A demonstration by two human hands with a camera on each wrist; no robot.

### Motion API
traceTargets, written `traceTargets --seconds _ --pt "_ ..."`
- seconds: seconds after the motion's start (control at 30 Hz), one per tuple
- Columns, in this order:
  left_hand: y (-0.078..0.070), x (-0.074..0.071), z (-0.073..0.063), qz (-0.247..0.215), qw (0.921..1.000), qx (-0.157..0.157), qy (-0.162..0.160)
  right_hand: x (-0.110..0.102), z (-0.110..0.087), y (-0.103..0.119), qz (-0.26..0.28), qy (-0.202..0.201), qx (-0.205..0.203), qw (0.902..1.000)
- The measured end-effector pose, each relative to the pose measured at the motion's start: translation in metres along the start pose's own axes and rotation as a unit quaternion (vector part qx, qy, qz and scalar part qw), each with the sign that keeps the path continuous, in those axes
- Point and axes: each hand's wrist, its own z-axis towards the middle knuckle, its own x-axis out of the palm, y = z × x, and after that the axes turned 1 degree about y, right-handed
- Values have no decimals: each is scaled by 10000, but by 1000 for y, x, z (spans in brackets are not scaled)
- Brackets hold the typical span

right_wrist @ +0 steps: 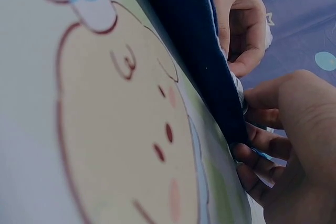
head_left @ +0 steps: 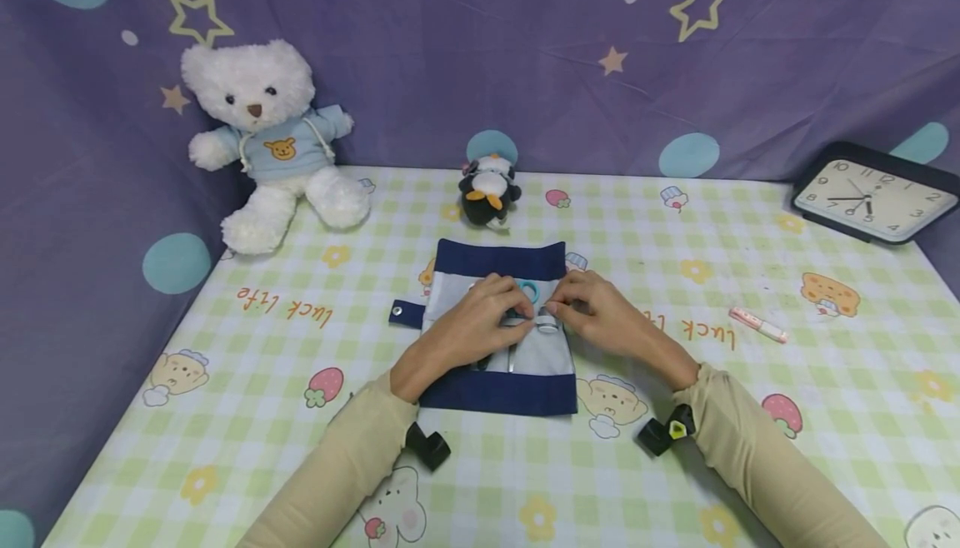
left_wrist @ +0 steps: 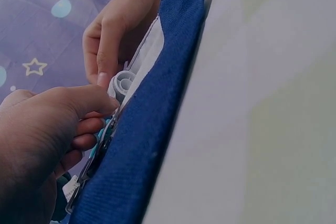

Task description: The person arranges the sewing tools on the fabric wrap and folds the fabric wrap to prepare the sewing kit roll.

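Observation:
A navy and grey cloth case [head_left: 498, 394] lies spread open on the table. Over its middle, my left hand [head_left: 483, 319] and right hand [head_left: 596, 311] meet at a small white roll [head_left: 547, 325]. In the left wrist view the roll [left_wrist: 125, 83] shows its coiled end, with the left thumb and fingers pinching at its near side. My right thumb and forefinger pinch at its other side, the remaining fingers lying along the case's edge in the right wrist view. A light-blue ring handle [head_left: 530, 291] and a slim metal tool [head_left: 512, 358] sit in the case, partly hidden by the left hand.
A snap strap [head_left: 405, 313] sticks out left of the case. Behind it lies a penguin plush [head_left: 491, 190]; a white teddy bear [head_left: 277, 148] sits at the back left. To the right are a pink and white pen-like stick [head_left: 757, 325] and a clock [head_left: 873, 196].

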Motion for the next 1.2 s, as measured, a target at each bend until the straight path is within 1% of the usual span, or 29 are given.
traceTargets --seconds 0.57,0.83,1.0,1.2 --pt "-1 -1 -1 -38 10000 -49 67 1 -3 0 -24 78 151 9999" --pt "0 -1 -1 -53 10000 -39 16 1 -3 0 75 68 272 9996" --pt "-1 -1 -1 -97 9999 -24 20 0 -4 2 91 31 352 9993" --pt "-1 -1 -2 -61 10000 -51 47 -1 -6 3 -13 -155 259 9995"
